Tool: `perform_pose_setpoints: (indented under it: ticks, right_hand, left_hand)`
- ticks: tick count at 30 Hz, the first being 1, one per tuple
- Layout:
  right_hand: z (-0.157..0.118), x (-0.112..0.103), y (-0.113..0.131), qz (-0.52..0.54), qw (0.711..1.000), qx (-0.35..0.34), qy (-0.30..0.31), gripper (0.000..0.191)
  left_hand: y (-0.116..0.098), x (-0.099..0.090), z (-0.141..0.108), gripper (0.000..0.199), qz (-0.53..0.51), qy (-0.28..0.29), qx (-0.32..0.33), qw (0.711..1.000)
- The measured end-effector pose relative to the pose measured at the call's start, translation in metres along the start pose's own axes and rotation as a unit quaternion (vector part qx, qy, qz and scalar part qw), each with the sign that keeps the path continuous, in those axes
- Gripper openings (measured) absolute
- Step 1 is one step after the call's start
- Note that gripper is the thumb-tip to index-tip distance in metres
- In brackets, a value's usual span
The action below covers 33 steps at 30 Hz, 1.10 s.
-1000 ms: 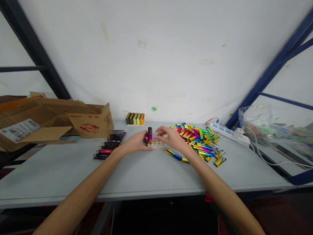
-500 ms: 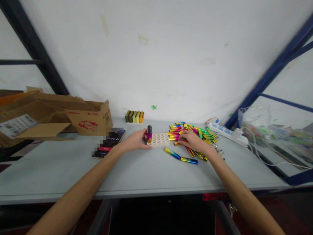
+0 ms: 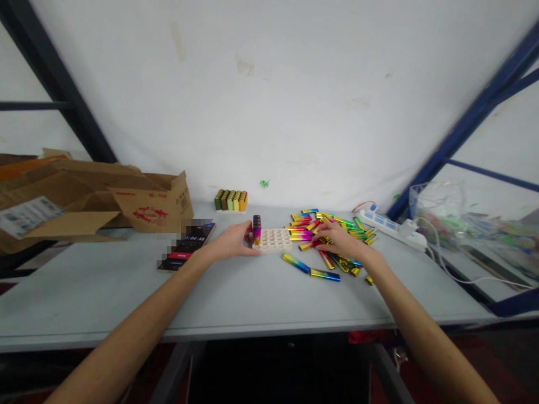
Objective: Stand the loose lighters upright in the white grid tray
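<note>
My left hand (image 3: 236,240) grips the left end of a cream tray (image 3: 275,240) with rows of round holes. A row of upright purple-and-gold lighters (image 3: 257,231) with dark tops stands in the tray's left column, beside my fingers. My right hand (image 3: 334,238) is over a loose pile of shiny multicoloured lighters (image 3: 340,261), its fingers bent down among them; whether it pinches one is too small to make out. Two blue-and-yellow lighters (image 3: 324,275) lie apart, in front of the pile.
A filled block of green, brown and yellow lighters (image 3: 231,201) stands by the wall. To the left are a phone (image 3: 190,245) and open cardboard boxes (image 3: 152,209). A white power strip (image 3: 391,229) with cables and a plastic bag (image 3: 440,205) are at the right.
My right hand has moved slightly to the right over the pile, and some lighters there have shifted. My left hand stays on the tray.
</note>
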State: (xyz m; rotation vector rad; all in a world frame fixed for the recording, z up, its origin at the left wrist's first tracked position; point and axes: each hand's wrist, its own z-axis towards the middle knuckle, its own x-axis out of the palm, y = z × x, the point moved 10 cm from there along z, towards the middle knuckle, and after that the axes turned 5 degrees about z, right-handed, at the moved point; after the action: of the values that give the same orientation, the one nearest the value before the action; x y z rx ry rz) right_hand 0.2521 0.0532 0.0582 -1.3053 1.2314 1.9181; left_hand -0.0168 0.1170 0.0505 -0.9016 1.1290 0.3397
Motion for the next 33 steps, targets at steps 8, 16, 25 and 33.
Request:
perform_pose_setpoints:
  ticks: [8, 16, 25, 33]
  right_hand:
    - [0.018, 0.009, 0.008, -0.036, 0.999, -0.004, 0.039, 0.016]
    - [0.015, -0.01, 0.011, 0.026, 0.998, -0.034, -0.044, 0.021]
    - [0.013, -0.033, 0.024, 0.329, 0.922, -0.001, -0.206, 0.034]
    - [0.044, -0.019, 0.046, 0.55, 0.802, 0.034, -0.23, 0.045]
  left_hand:
    - [-0.002, 0.0, -0.001, 0.059, 0.016, 0.011, -0.005, 1.0]
    - [-0.004, -0.002, -0.001, 0.058, 0.011, 0.007, -0.004, 1.0]
    - [0.0, -0.001, 0.0, 0.059, 0.018, 0.001, -0.005, 1.0]
    - [0.0, 0.001, 0.001, 0.06, 0.024, 0.001, 0.006, 1.0]
